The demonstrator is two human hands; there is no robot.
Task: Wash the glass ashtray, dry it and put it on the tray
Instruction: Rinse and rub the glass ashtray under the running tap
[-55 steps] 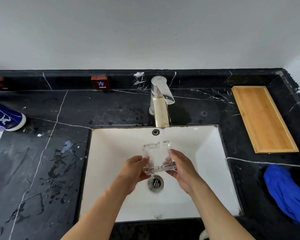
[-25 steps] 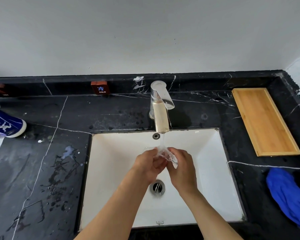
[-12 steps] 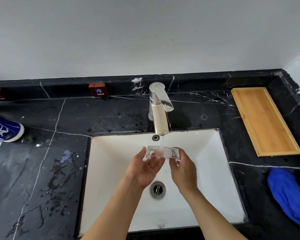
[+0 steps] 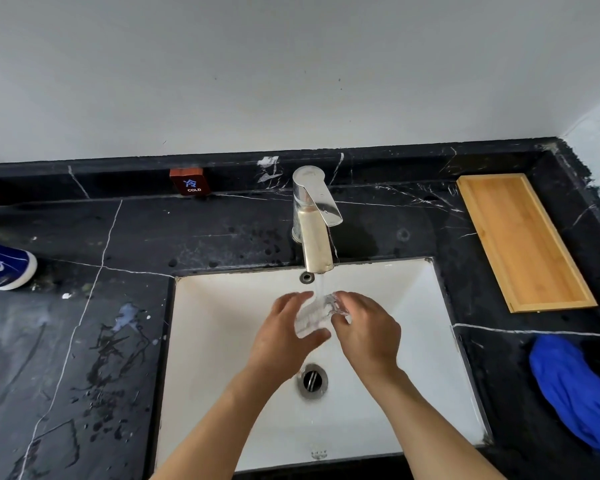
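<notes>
A: Where is the glass ashtray [image 4: 314, 315]?
B: Held between both hands over the white sink [image 4: 222, 341], under the faucet [image 4: 314, 233] stream.
A: Fingers?
B: Left hand [image 4: 284, 336] and right hand [image 4: 366, 332] both curl around it.
A: The wooden tray [image 4: 523, 244]?
B: At two o'clock on the countertop; blue cloth [image 4: 575, 389] at four.

hands [image 4: 326, 334]: two, bare | forearms: bare, no sleeves | no rings, no watch

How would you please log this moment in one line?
stage: washing | ashtray: under tap stream, both hands gripping | tray: empty | cloth: untouched
</notes>
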